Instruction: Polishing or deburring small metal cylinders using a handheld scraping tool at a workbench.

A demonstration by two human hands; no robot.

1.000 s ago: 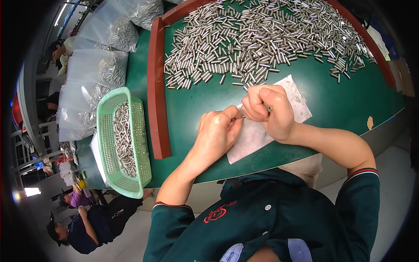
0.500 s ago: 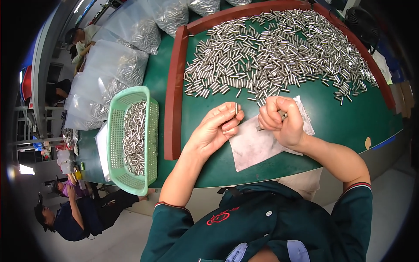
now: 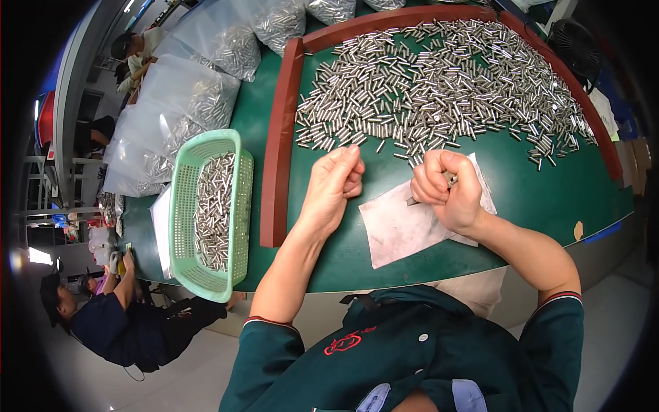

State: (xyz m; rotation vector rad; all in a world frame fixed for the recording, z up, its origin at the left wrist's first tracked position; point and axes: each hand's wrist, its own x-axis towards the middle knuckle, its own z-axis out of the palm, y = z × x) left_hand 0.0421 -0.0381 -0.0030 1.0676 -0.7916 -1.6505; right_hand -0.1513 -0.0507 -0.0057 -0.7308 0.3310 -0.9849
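Note:
My left hand (image 3: pixel 333 184) is closed in a pinch just in front of the heap of short metal pins (image 3: pixel 384 89). Its fingertips hide whatever is between them. My right hand (image 3: pixel 447 191) makes a fist over a smudged whitish sheet (image 3: pixel 395 237). From that fist a small grey metal piece (image 3: pixel 412 201) pokes out on the left side; most of it is covered by the fingers. Some loose pins lie close beyond both hands on the green tabletop.
Red-brown wooden rails (image 3: pixel 278 158) border the pin heap. Left of them stands a light green basket (image 3: pixel 240 206) holding many pins. Clear plastic bags of pins (image 3: pixel 206 103) line the far left. A black fan (image 3: pixel 575 48) is at the far right. Co-workers (image 3: pixel 117 323) are on the left.
My left hand has moved left and slightly away from me, its fingers turning; the metal pin seen in it before no longer shows. My right hand has stayed nearly in place.

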